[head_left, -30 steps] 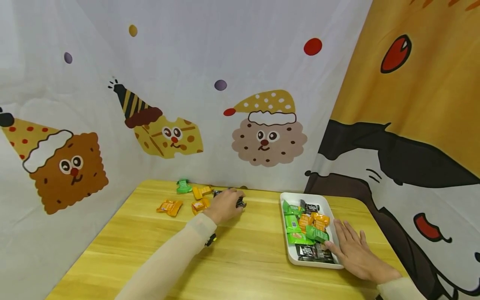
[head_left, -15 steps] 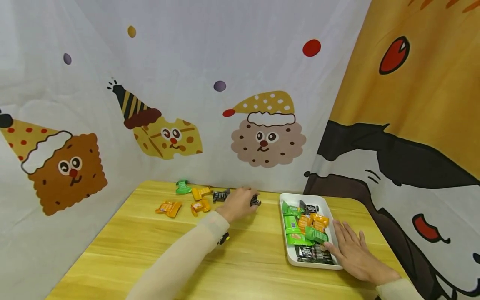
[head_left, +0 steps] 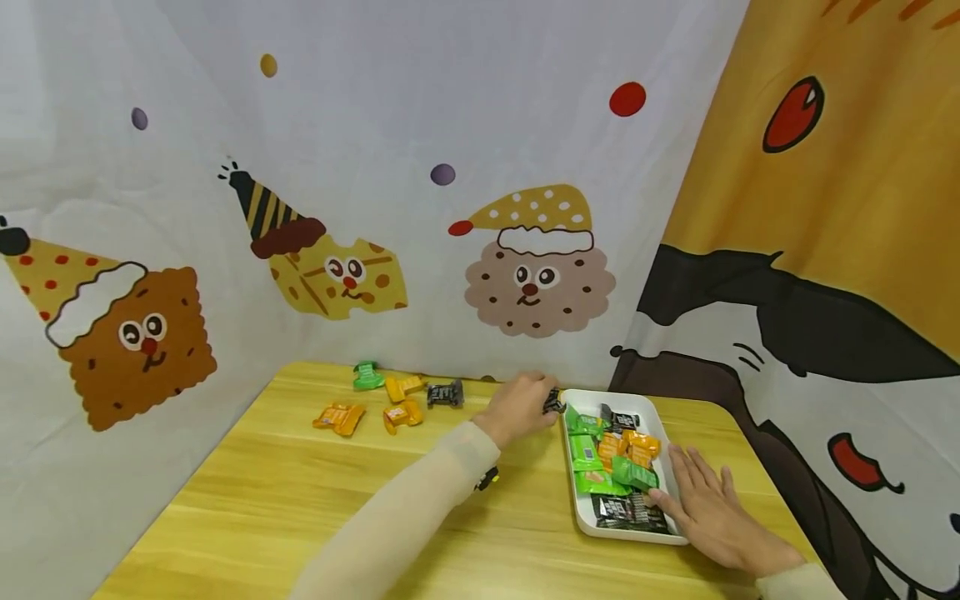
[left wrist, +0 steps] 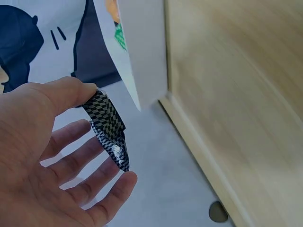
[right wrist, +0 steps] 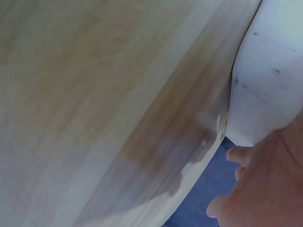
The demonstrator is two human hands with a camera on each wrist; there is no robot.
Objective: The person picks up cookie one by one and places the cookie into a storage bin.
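My left hand [head_left: 517,410] pinches a black-wrapped candy [head_left: 553,401] at the upper left edge of the white tray [head_left: 637,537]. In the left wrist view, the candy [left wrist: 106,120] shows a checkered wrapper between thumb and fingers, with the tray wall close by. Inside the tray lie several green candies [head_left: 586,452], orange candies [head_left: 639,447] and black candies [head_left: 624,510]. My right hand [head_left: 711,512] rests against the tray's right side, fingers straight. The right wrist view catches only part of that hand [right wrist: 270,184], beside the tray's outer wall [right wrist: 270,71].
Loose on the wooden table [head_left: 247,500], at the back left, are a green candy [head_left: 367,376], several orange candies [head_left: 339,418] and a black candy [head_left: 446,393]. A printed curtain [head_left: 352,125] hangs right behind the table's back edge.
My left hand has carried the black candy rightward across the table to the tray's edge, uncovering another black candy at the back. The right hand and tray stay put.
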